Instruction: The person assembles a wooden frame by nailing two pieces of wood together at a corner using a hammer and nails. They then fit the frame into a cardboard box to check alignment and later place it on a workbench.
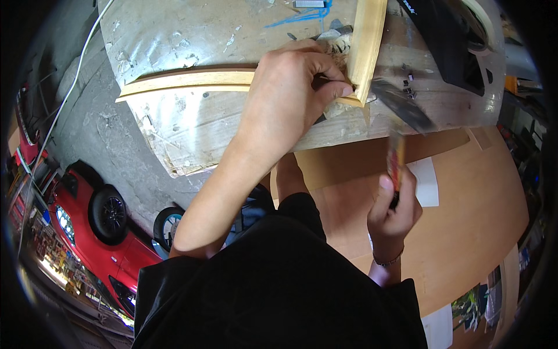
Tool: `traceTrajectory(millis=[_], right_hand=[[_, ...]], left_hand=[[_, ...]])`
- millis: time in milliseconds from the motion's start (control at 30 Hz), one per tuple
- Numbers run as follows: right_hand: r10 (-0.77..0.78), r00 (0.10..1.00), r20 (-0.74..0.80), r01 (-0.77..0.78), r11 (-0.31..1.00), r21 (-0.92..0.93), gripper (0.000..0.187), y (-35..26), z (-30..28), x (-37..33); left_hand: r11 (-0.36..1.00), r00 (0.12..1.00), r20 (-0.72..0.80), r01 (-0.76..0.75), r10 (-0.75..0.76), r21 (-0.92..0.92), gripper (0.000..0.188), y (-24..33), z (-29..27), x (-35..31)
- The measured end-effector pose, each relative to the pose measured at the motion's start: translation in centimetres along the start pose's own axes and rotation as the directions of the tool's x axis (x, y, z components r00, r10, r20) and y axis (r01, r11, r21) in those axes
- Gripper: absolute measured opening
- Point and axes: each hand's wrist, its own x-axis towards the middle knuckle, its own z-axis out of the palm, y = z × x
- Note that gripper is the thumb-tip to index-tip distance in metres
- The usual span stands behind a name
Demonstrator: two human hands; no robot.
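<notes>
My left hand (293,87) reaches across the workbench to the corner where two pale wooden mouldings meet. Its thumb and forefinger are pinched together there; whatever they hold is too small or hidden to make out. One moulding (186,79) runs left from under that hand, and the other moulding (368,43) runs away toward the far edge. My right hand (395,212) is closed round the red and wood-coloured handle of a hammer (397,157). The hammer's dark head, smeared by motion, is just right of the corner, apart from the wood.
The worn workbench (215,128) carries blue marks and small debris. A black tool (447,43) with a looped handle lies at the far right, by several small dark bits (409,90). Brown sheet material (471,203) is below right. A red toy-like car (99,232) stands left.
</notes>
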Motion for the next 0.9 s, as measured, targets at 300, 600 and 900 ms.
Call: traceTrajectory(millis=[300, 600, 900], right_hand=[[-0.039, 0.999, -0.009, 0.039, 0.999, -0.036, 0.029, 1.1, 1.7, 1.3], [-0.057, 0.998, -0.002, 0.057, 0.998, -0.03, 0.029, 1.2, 2.0, 0.9], [-0.013, 0.997, 0.074, 0.014, 1.0, -0.008, 0.03, 0.8, 1.3, 1.0]], left_hand=[[0.995, 0.993, -0.062, -0.101, 0.102, 0.028, 0.017, -0.8, 0.0, 1.3], [0.998, 0.997, -0.046, -0.056, 0.056, 0.011, 0.017, -0.5, 0.1, 0.8], [0.999, 0.997, -0.05, -0.05, 0.051, 0.022, 0.018, -0.3, 0.2, 0.5]])
